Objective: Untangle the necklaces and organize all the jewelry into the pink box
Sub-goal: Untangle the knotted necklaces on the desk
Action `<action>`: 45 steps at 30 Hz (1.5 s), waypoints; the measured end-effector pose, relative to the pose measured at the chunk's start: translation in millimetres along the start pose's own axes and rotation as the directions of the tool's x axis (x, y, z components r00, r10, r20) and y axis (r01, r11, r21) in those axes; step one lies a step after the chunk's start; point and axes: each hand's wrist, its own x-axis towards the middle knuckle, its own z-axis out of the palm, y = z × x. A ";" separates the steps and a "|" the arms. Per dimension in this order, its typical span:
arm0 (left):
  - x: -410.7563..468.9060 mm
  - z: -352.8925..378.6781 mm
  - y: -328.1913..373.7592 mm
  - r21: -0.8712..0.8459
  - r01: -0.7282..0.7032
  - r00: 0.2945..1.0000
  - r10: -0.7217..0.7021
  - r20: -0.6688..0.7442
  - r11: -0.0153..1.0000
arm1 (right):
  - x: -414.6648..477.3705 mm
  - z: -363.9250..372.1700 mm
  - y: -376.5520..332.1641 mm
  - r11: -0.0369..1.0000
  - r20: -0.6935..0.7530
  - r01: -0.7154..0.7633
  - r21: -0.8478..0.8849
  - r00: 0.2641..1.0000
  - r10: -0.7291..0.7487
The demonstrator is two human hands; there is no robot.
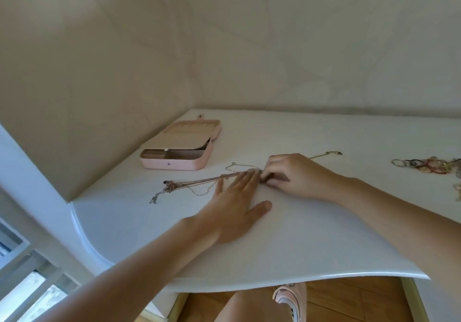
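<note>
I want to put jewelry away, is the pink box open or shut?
Open. The pink box has its lid laid back, compartments showing.

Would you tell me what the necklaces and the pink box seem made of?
The necklaces look like thin metal chains, silver and rose-gold toned. The pink box seems matte faux leather with a metal snap; beige lining, possibly fabric.

White table point(324, 234) bears open pink box point(179, 164), tangled necklaces point(199, 181), jewelry pile point(434, 165).
</note>
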 end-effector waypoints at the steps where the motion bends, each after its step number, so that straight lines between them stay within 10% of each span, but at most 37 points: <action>1: -0.1 3.0 -0.3 0.021 0.004 1.000 -0.004 0.001 1.000 | -2.4 -2.4 -2.5 0.995 0.002 -0.046 0.084 0.999 0.046; 4: -3.2 3.1 0.9 0.084 0.020 0.995 -0.012 -0.095 0.996 | 1.9 -7.0 2.3 0.928 0.011 -0.192 0.319 0.980 0.198; 16: -20.2 2.7 -4.5 -0.036 -0.086 0.983 0.079 -0.164 0.996 | 51.0 -6.1 16.9 0.875 0.302 -0.383 0.295 0.906 0.295; 32: -57.3 2.4 -20.1 -0.201 -0.301 0.945 0.263 -0.195 0.932 | 60.0 20.1 33.4 0.892 -0.092 -0.413 -0.186 0.911 0.403; 41: -36.9 -2.4 -20.8 -0.184 -0.215 0.817 0.073 -0.572 0.959 | 23.0 11.5 17.0 0.973 -0.295 -0.129 0.194 0.938 0.183; 45: -4.5 -4.3 -21.7 -0.359 -0.151 0.866 -0.053 -0.498 0.921 | -2.5 16.5 10.9 0.967 -0.191 -0.111 0.229 0.969 0.156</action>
